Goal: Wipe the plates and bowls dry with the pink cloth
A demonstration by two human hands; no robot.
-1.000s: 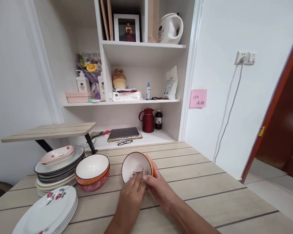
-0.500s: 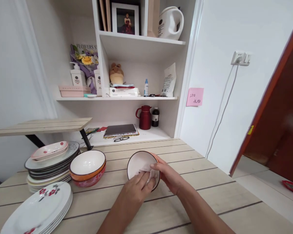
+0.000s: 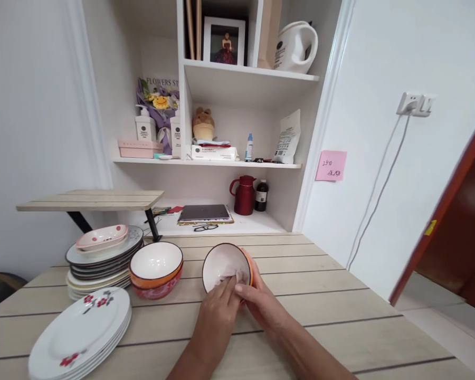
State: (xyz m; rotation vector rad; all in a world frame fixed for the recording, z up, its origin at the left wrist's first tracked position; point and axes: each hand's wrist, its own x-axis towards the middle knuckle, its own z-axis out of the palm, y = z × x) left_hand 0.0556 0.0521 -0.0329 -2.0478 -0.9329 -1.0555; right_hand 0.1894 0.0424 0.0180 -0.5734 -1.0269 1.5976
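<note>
Holding the bowl point(image 3: 221, 264) in my right hand point(image 3: 263, 306), I had my grip closed on its right side, where the orange outer wall met the dark rim. The bowl was tipped up on the wooden table point(image 3: 340, 316), just in front of me near the table's middle, with its white inside turned toward me. My left hand point(image 3: 217, 316) reached over the near rim, its fingers bunched narrow on a white cloth point(image 3: 234, 276) and pressing it against the inner wall. My two hands touched each other at the bowl's lower edge.

Just to the left of the bowl, but apart from it, stood two stacked bowls point(image 3: 155, 261), an orange one nested in a red one. Beyond those rose a tall pile of plates point(image 3: 103, 261) with a pink dish point(image 3: 102, 236) on top. Nearer me, at the front left, lay a lower pile of white plates with red flowers point(image 3: 79, 332). A red jug point(image 3: 244, 195) stood on the shelf behind the table.
</note>
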